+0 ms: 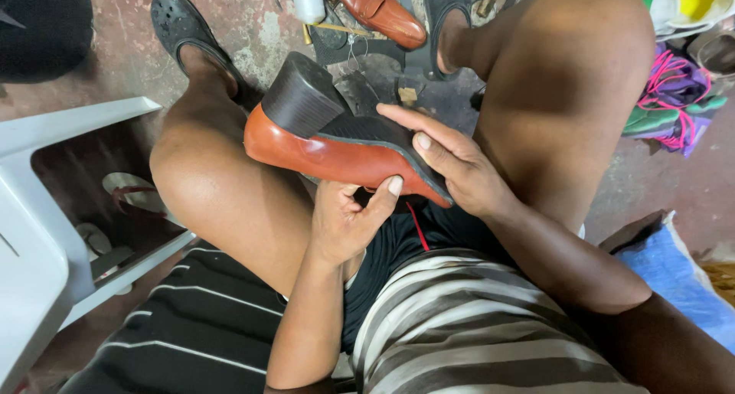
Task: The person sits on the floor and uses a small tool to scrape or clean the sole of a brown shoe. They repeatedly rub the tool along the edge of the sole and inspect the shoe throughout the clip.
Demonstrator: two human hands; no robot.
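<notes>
Underneath, the left hand (344, 218) cups the upturned brown shoe (337, 145), while the right hand's (452, 164) fingers lie closed over its sole.

The person wears a short-sleeved shirt (459, 325) with broad black and pale grey-white stripes, over dark shorts (398, 241) (a thin red cord hangs at the front). Both arms and legs are bare, and the feet sit in black perforated clogs (180, 22).

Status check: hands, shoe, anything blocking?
Left hand grips shoe from below. Right hand presses on its black sole, heel up. Nothing in the way.
</notes>
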